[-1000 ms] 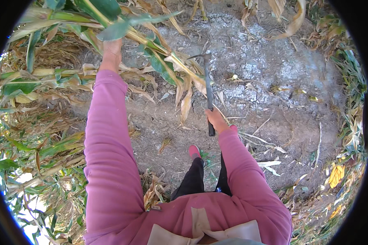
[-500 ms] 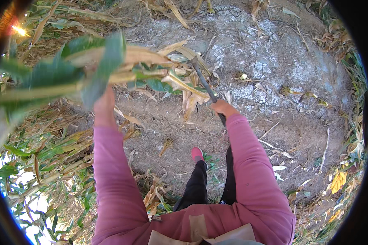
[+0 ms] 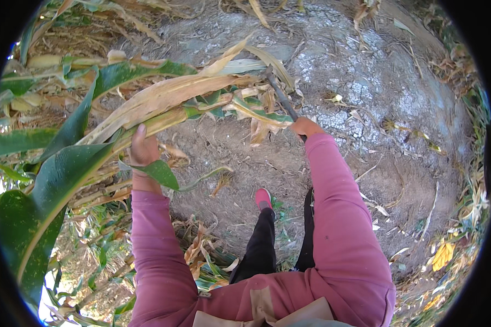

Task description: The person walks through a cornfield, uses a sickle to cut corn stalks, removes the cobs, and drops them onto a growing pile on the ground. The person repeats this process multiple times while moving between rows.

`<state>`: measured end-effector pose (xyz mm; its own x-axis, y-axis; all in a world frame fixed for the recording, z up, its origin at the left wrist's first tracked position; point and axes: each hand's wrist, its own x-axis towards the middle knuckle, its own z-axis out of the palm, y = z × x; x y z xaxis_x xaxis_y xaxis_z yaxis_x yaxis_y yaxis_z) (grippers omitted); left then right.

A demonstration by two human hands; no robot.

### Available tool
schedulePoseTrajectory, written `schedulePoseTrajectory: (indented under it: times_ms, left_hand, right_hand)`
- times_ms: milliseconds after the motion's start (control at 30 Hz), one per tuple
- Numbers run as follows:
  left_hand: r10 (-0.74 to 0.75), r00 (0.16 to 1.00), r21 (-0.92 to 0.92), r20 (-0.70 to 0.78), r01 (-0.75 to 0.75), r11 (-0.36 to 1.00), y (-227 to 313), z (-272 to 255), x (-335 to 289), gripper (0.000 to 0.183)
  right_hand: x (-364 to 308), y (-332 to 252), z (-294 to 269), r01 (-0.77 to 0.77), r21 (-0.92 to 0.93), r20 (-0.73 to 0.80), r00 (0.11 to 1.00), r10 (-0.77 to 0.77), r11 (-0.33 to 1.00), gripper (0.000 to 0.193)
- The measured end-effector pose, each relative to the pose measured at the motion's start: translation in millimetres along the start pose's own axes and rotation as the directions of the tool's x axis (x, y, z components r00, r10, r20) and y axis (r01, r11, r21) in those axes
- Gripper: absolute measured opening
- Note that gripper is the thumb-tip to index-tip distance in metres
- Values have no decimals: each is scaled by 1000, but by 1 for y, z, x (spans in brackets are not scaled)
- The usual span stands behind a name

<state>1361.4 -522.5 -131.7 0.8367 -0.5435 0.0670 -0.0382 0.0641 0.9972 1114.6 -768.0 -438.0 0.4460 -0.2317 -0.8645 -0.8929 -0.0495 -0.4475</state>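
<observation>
The left hand (image 3: pixel 143 150) is clamped on the leafy cornstalk (image 3: pixel 172 117), held crosswise above the soil (image 3: pixel 218 150); the right hand (image 3: pixel 307 127) grips the dark-shafted tool (image 3: pixel 282 98). The stalk should be kept steady, the left hand well clear of the tool.

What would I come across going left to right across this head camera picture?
A broad green corn leaf, the person's left hand, a pink shoe, the right hand, a small pale lump on the soil, a bright yellow clump of plant matter.
</observation>
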Motion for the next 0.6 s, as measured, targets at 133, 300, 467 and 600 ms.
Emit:
schedulePoseTrajectory:
  times_ms: [133, 300, 467, 600]
  left_hand:
    - [-22, 998, -98, -55, 16, 995, -16, -14, -17, 55]
    - [-12, 991, 170, -131, 35, 985, -30, -48, -96, 54]
    - [-171, 960, -315, -220, 96, 944, -50, -70, -147, 56]
    - [-169, 958, -283, -231, 100, 954, -69, -88, -166, 54]
  right_hand:
    - [-33, 40, 31, 11, 46, -51, 999, -9, 999, 26]
    - [-76, 32, 91, 90, 304, -209, 978, -26, 948, 38]
    - [-51, 23, 66, 71, 187, -221, 975, -28, 980, 31]
    - [2, 25, 56, 150, -95, -477, 861, -177, 984, 41]
